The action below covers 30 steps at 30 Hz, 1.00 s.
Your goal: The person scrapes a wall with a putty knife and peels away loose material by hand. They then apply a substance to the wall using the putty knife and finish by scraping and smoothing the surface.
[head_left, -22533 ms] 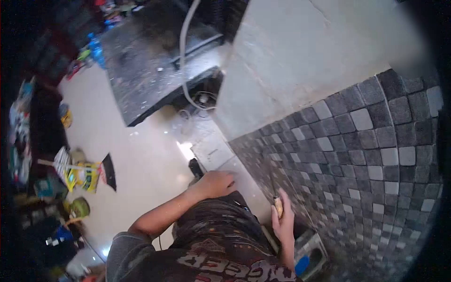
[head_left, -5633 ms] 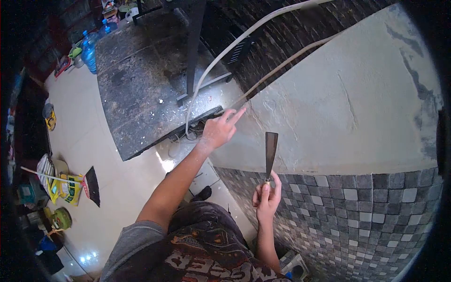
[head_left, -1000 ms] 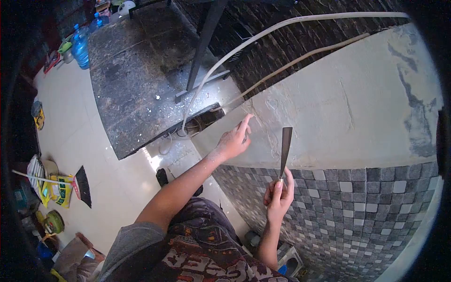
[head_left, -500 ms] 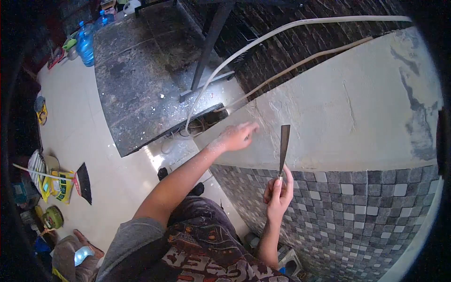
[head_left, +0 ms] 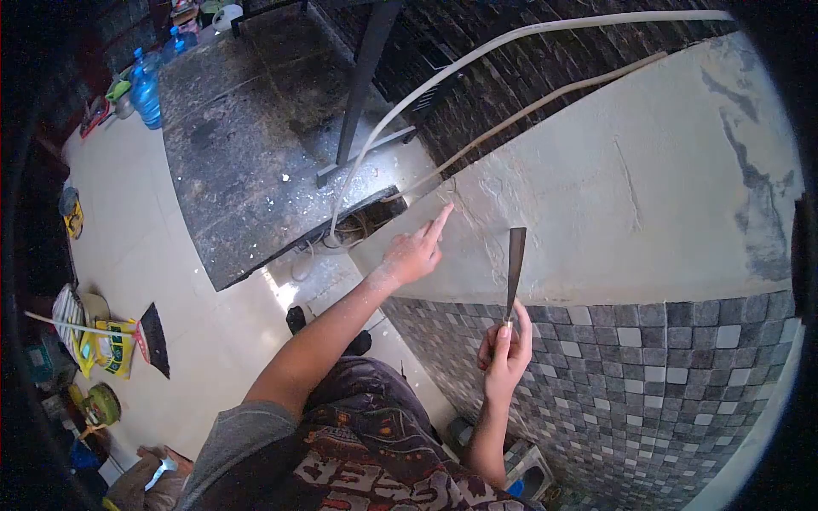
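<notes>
My right hand (head_left: 504,353) grips a putty knife (head_left: 515,264) by its handle, with the long flat blade pointing up in front of the wall. My left hand (head_left: 415,255), dusted white at the wrist, is raised beside the plastered wall (head_left: 579,213) with its forefinger stretched out. The fingertip overlaps a rough patch near the wall's left end. Raised ridges and thin lines run down the plaster between my left hand and the blade. Grey bare streaks (head_left: 745,183) show farther right.
Grey mosaic tiles (head_left: 630,358) cover the wall below the plaster. A pale cable (head_left: 477,55) arcs over a dark, speckled platform (head_left: 256,145) with a metal leg (head_left: 362,94). Blue water bottles (head_left: 146,98) and a broom (head_left: 153,341) are leftward. Another person (head_left: 145,481) is at lower left.
My left hand has turned and drawn slightly back left, its forefinger now extended upward along the wall. My right hand keeps the putty knife nearly still; the view has shifted a little.
</notes>
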Available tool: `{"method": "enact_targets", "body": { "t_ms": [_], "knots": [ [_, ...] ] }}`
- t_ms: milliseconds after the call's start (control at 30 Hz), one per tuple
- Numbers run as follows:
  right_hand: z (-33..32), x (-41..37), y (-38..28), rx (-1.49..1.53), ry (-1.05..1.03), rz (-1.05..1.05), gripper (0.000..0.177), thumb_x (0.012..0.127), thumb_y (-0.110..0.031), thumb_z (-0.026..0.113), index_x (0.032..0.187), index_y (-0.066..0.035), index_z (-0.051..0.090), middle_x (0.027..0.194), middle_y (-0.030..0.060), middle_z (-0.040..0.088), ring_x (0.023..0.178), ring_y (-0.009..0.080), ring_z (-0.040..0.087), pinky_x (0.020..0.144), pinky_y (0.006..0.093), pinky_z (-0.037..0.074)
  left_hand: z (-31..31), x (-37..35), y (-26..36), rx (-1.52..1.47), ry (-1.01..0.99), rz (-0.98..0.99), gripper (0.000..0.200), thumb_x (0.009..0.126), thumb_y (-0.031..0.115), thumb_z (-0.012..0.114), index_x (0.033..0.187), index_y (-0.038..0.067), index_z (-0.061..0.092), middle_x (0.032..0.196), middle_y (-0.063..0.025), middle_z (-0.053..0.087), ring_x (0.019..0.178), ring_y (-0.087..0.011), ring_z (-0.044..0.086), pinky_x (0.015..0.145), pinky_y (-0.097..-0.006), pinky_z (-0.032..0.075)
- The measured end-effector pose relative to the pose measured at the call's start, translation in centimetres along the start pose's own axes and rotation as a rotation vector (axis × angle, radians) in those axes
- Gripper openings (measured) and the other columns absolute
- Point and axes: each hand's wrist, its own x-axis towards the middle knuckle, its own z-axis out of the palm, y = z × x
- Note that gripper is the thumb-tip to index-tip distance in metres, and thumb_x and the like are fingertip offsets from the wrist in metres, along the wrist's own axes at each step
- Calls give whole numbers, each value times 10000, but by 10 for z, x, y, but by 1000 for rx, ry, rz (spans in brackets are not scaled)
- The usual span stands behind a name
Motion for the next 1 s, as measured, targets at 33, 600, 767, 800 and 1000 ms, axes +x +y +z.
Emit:
{"method": "enact_targets", "body": {
  "t_ms": [33, 600, 767, 800, 1000],
  "knots": [
    [0, 0, -1, -1, 2, 7, 402, 1045, -124, 518, 1440, -55, 498, 743, -29, 517, 557, 46, 447, 478, 219, 361, 1, 0, -2, 5, -10, -3, 899, 868, 61, 600, 1617, 189, 120, 1096, -143, 655, 907, -395, 673, 763, -492, 552],
    [-1, 3, 2, 4, 21, 0, 392, 1035, -114, 526, 1421, -52, 521, 728, -30, 523, 558, 44, 441, 494, 219, 350, 9, -8, -3, -35, -50, -24, 747, 897, 131, 583, 1569, 197, 262, 1107, -198, 682, 869, -408, 701, 727, -547, 562],
    [-4, 2, 6, -42, 18, -14, 395, 1033, -109, 523, 1424, -49, 522, 734, -31, 521, 567, 44, 443, 503, 219, 356, 2, -4, 4, -86, -15, -27, 850, 887, 81, 580, 1610, 199, 148, 1008, -125, 691, 866, -372, 699, 730, -512, 548],
    [-4, 2, 7, -41, 22, -17, 396, 1033, -109, 523, 1425, -48, 521, 735, -31, 521, 569, 43, 442, 505, 218, 356, 2, -3, 4, -89, -33, -28, 864, 884, 64, 581, 1613, 201, 138, 983, -93, 691, 880, -351, 700, 742, -496, 542],
    [-1, 1, 4, -15, 30, 1, 398, 1033, -107, 524, 1426, -48, 519, 741, -37, 519, 581, 41, 436, 513, 216, 354, 7, 7, -4, -110, -22, -3, 774, 914, 127, 571, 1578, 134, 174, 1028, -190, 711, 840, -419, 699, 709, -547, 553]
  ]
}}
